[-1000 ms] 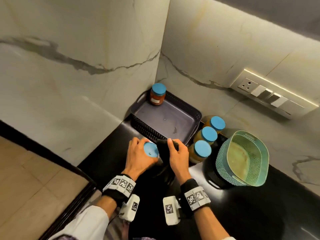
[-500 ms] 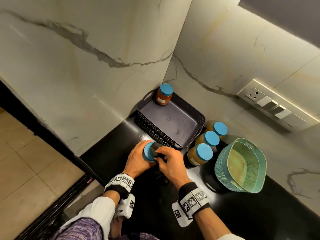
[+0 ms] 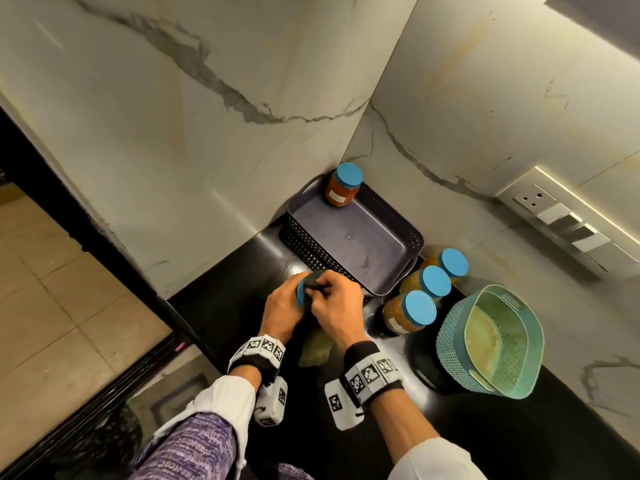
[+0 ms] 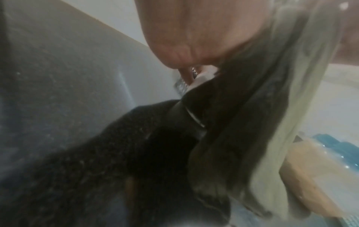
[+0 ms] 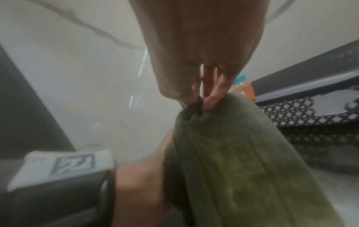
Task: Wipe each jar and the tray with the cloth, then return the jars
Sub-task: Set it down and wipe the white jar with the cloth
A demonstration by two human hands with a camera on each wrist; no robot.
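Take the dark tray (image 3: 349,237) in the wall corner as your landmark: your hands meet just in front of its near perforated wall, above the black counter (image 3: 519,445). Your left hand (image 3: 282,311) is curled round a blue-lidded jar (image 3: 302,293), of which only a sliver of lid shows between your fingers. Your right hand (image 3: 334,311) pinches the olive-green cloth (image 3: 315,348) against that jar, fingers bent tight; the right wrist view shows the fingertips (image 5: 211,99) gripping a fold of the cloth, whose loose end hangs down below your hands. The jar's contents are hidden by hands and cloth, so its filling cannot be told. Inside the tray stands 1 jar with reddish filling (image 3: 342,185), upright in the far corner against the wall; the rest of the tray floor holds only a small dark smear near the near-right corner. Just outside the tray's right end stand 3 jars with yellowish filling (image 3: 408,313), blue-lidded and upright, in a close row. Right of these jars, further from the tray, a teal perforated basket (image 3: 450,341) sits tilted on the counter, its pale inside probably bare, though glare blurs it.
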